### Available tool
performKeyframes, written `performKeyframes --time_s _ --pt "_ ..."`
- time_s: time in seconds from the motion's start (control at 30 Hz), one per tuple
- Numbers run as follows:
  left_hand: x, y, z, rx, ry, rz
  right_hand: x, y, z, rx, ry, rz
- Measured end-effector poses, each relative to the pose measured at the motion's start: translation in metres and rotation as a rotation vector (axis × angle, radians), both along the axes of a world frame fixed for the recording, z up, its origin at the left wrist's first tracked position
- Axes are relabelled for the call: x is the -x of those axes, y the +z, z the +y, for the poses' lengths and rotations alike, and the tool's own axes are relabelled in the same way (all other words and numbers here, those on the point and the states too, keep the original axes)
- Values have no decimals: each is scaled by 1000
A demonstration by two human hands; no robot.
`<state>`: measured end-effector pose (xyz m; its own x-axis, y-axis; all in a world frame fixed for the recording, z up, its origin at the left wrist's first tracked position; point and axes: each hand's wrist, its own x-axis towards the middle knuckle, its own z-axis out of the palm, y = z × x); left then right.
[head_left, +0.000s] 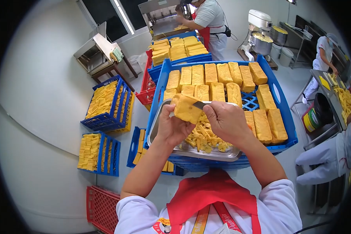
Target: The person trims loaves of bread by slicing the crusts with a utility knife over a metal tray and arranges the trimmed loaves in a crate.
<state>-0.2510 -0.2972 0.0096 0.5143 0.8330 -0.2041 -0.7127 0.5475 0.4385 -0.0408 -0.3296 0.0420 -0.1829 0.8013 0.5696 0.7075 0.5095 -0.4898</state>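
Observation:
My left hand (170,126) is closed round a yellow loaf-like block (186,108), held up over a metal tray (226,155). In my right hand (224,119) is a knife (199,105), its blade against the right side of the block. Yellow trimmings (204,134) lie in the tray below. The tray rests on the near part of a blue crate (288,105), which holds rows of yellow blocks (224,74). The knife's handle is hidden in my fist.
Blue crates of yellow pieces (101,102) are stacked on the left, near a red crate (102,206). Another full crate (175,48) and a person (212,19) are ahead. A mixer (259,33) stands behind; other people work at right.

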Motion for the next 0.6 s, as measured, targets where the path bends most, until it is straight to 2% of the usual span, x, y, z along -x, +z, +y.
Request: performKeyframes --time_s 0.13,0.33,0.4,0.5,0.53,0.6 --pt "-6 0 -2 -33 -18 -25 -1 -5 3 -38 29 13" --pt "-21 7 -10 -110 175 94 -1 -1 6 28 65 10" --pt "-26 13 -15 -300 220 192 -2 4 6 238 63 108" --pt "-27 20 -18 -352 287 267 -7 11 6 334 8 118" --pt "-23 19 -16 -352 288 269 -10 14 6 334 10 119" --pt "-9 12 -10 -165 269 154 -17 20 5 398 -56 132"
